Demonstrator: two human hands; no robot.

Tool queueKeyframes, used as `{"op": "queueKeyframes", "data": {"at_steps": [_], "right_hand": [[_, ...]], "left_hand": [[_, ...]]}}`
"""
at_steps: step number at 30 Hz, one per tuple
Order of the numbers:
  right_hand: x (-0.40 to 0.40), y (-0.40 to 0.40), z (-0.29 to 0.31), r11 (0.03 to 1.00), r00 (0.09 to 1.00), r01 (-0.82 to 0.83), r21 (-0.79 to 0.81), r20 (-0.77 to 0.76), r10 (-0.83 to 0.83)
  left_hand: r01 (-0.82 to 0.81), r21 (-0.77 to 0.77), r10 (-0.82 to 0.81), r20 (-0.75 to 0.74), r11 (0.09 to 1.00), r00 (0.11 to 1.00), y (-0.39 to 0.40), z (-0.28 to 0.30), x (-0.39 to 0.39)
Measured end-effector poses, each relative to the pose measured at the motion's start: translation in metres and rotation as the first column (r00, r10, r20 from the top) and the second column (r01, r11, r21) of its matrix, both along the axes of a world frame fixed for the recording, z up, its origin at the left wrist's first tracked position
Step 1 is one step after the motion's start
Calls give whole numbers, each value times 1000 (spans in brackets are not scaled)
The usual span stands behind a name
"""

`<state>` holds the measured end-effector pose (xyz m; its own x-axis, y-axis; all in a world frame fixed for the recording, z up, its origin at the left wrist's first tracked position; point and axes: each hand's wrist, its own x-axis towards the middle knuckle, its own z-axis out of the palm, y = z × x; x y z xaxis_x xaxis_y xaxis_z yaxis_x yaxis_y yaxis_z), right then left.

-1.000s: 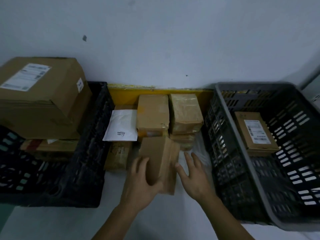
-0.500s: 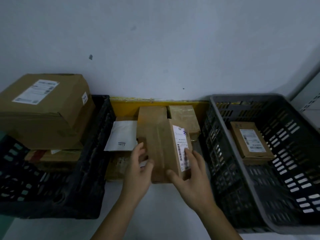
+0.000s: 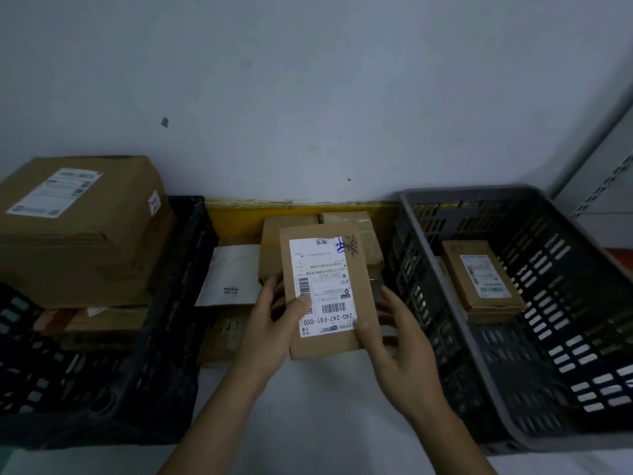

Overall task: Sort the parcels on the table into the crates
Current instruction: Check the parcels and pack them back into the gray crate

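Both hands (image 3: pixel 337 332) grip the parcel (image 3: pixel 327 293), long axis pointing away; the grey crate (image 3: pixel 534 437) sits just right, nearer the right hand (image 3: pixel 399 341).
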<state>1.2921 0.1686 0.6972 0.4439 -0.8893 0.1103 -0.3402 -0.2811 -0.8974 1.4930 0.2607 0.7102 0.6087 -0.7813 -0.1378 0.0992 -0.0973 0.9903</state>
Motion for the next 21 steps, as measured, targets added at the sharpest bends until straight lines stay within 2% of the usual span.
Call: {"op": "queueKeyframes", "data": {"at_steps": [4, 8, 13, 18, 21], "right_hand": [[-1, -5, 16, 970, 977, -201, 137, 95, 189], [-9, -7, 34, 951, 963, -259, 169, 120, 241], [-42, -15, 60, 956, 981, -168, 242, 137, 138], [-84, -17, 88, 994, 992, -48, 95, 122, 36], [-118, -32, 101, 998, 997, 39, 40, 70, -42]], "left_hand": [[110, 3, -111, 27, 994, 994, -1, 7, -8], [163, -8, -163, 3, 987, 987, -7, 9, -16], [330, -45, -328, 49, 943, 943, -28, 18, -36], [438, -82, -433, 71, 895, 898, -59, 35, -64], [445, -13, -432, 221, 895, 875, -73, 40, -86]]}}
